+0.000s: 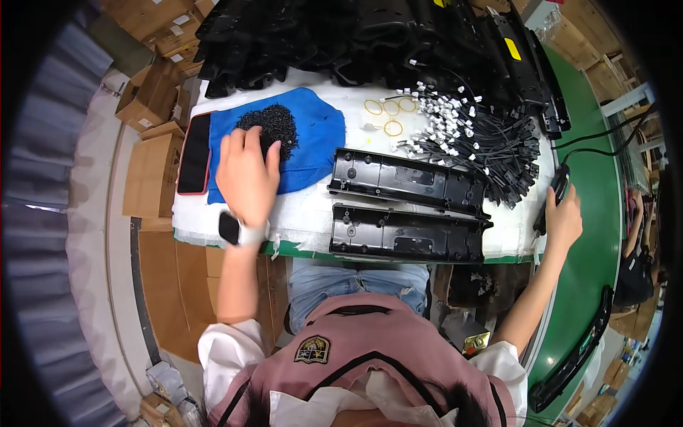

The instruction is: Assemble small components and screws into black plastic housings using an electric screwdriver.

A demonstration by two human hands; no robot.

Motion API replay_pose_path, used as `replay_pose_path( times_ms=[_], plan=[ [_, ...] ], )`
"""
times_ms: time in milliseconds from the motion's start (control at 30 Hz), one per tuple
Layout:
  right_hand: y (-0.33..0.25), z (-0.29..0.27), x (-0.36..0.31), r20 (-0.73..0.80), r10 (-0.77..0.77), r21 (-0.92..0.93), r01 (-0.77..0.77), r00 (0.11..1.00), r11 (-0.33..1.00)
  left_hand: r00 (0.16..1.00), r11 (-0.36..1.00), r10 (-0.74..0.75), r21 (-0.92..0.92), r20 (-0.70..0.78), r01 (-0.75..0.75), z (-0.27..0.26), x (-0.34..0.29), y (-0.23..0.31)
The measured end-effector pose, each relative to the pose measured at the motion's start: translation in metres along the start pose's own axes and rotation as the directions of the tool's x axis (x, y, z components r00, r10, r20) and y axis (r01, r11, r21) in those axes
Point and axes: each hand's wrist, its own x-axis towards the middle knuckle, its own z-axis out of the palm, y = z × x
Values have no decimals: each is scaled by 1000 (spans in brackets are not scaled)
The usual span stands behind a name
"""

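Observation:
My left hand (247,174) lies over a blue cloth (320,128), its fingers stretched out and the thumb apart, at the near edge of a heap of small black screws (281,127). Whether a screw is under the fingertips is hidden. At the table's right edge my right hand (564,219) is closed around a black corded electric screwdriver (559,186), held upright with its cord leaving at the far end. Between the hands lie two long black plastic housings (409,178), side by side with their hollow insides up; the nearer housing (405,233) sits by the front edge.
A phone (194,155) lies left of the cloth. Beyond the housings are yellow rubber bands (393,128) and a bundle of black cables (501,146) with white connectors. Black plastic parts (341,35) are stacked at the back. A long black part (576,356) rests on the green surface at right.

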Motion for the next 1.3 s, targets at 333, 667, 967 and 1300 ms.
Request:
replay_pose_path(
  times_ms=[333, 667, 967, 1300],
  plan=[
    [14, 36, 36, 375, 233, 123, -297, 897, 947, 990, 988, -70, -132, 120, 86, 21, 17, -21],
    [45, -5, 1, 443, -108, 794, -445, 890, -413, 999, 986, -30, -162, 34, 35, 27, 19, -27],
    [2, -83, -17, 95, -194, 688, -205, 976, -696, 996, 997, 80, -19, -29, -80, 27, 24, -35],
    [-74, -112, -48, -462, -31, 200, 70, 886, -977, 789, 335, 444, -895, 426, 295, -53, -17, 120]
  ],
)
